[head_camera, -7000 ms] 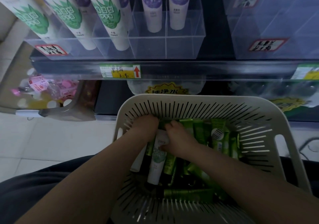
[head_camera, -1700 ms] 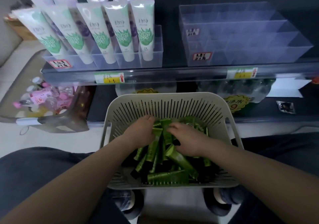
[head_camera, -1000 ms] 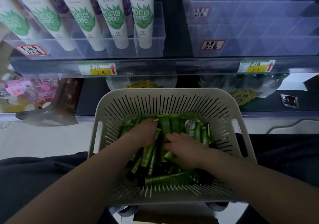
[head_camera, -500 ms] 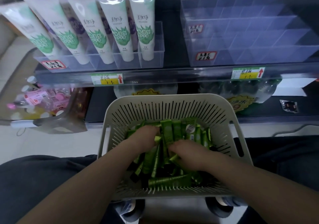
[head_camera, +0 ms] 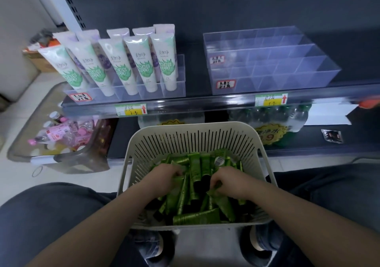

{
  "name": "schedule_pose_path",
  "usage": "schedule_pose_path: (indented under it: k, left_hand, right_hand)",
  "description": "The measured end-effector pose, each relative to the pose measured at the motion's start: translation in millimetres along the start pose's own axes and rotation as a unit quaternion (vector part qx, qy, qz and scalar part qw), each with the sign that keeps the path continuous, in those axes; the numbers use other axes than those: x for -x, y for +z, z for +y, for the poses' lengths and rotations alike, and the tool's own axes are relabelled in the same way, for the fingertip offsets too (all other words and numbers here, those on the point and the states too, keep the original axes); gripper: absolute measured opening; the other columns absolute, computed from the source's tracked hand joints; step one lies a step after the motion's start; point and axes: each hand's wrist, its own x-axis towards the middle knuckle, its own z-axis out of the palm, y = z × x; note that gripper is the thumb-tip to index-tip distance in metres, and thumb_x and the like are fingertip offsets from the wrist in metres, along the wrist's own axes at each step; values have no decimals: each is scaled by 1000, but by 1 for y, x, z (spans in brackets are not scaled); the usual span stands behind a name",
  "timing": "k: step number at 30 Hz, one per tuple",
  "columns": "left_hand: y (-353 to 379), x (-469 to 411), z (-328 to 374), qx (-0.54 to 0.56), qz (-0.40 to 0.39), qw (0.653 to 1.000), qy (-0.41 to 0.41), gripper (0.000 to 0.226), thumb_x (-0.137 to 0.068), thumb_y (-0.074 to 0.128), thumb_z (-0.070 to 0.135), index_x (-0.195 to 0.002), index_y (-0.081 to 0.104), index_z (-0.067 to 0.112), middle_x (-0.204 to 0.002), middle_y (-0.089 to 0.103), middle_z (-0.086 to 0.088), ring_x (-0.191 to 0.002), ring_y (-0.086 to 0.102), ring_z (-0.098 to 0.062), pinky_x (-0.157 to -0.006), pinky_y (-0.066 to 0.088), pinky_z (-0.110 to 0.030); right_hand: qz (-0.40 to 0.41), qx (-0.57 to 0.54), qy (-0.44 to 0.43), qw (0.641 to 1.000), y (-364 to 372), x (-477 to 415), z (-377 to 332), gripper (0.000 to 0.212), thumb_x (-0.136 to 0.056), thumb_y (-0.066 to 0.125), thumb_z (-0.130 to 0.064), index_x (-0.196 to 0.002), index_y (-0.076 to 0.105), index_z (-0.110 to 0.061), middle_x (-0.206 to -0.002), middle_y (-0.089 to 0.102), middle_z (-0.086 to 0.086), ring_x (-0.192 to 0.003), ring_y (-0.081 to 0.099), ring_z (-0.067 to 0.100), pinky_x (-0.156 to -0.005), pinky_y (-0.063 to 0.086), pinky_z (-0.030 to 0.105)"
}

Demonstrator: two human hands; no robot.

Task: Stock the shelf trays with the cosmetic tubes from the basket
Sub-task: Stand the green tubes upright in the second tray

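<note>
A slotted beige basket (head_camera: 195, 135) rests on my lap and holds a pile of green cosmetic tubes (head_camera: 195, 218) with black caps. Both hands are down in the pile. My left hand (head_camera: 164, 174) has its fingers curled over green tubes on the left side. My right hand (head_camera: 228, 180) pinches green tubes on the right side. On the shelf above, a clear tray (head_camera: 176, 75) at left stands full of white tubes (head_camera: 141, 63) with green and purple prints. A clear divided tray (head_camera: 273, 65) at right holds nothing.
Yellow price tags (head_camera: 131, 110) sit on the shelf's front rail. A clear bin (head_camera: 61, 135) of pink-capped bottles stands on the floor at left. Bottled water packs (head_camera: 277, 118) fill the lower shelf behind the basket. My knees flank the basket.
The view has tilted up and back, showing more of the shelf. Both hands have stayed in the basket, shifting among the green tubes and spreading slightly apart.
</note>
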Motion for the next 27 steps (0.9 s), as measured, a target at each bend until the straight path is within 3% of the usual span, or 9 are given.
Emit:
schedule_pose_path:
  k: [6,12,17,21,27]
  left_hand:
    - [-21,12,17,19,73,997,2,34,-84,60,13,-117,61,22,-115,64,-1,-107,59,-19,-89,46,-28]
    - [-53,14,45,34,123,990,50,22,-85,60,14,-104,64,23,-105,66,5,-101,60,-14,-83,42,-23]
    - [-84,13,66,15,151,985,84,26,-88,58,16,-113,61,24,-115,63,5,-106,57,-14,-89,42,-24]
    - [-118,12,84,14,169,979,109,23,-91,55,18,-113,59,25,-112,63,5,-103,57,-13,-84,43,-24]
    - [-170,3,107,48,228,962,144,18,-93,52,14,-105,58,27,-90,59,10,-79,55,-4,-65,42,-20]
  right_hand:
    - [62,-42,8,997,-21,10,-4,21,-84,67,-18,-105,71,-18,-107,68,-3,-97,61,11,-87,51,28]
    - [128,-83,4,988,-48,20,-6,20,-84,67,-18,-104,71,-20,-104,68,-5,-89,57,5,-80,43,18]
    - [180,-83,1,980,-84,29,-7,18,-85,66,-21,-103,70,-22,-102,67,-8,-91,60,7,-82,49,23]
    - [219,-101,-29,970,-124,37,-10,17,-86,64,-19,-102,70,-22,-91,63,-13,-86,58,1,-77,45,17]
    - [278,-133,-70,949,-182,40,-16,13,-86,64,-14,-90,71,-24,-84,67,-13,-80,61,0,-71,47,17]
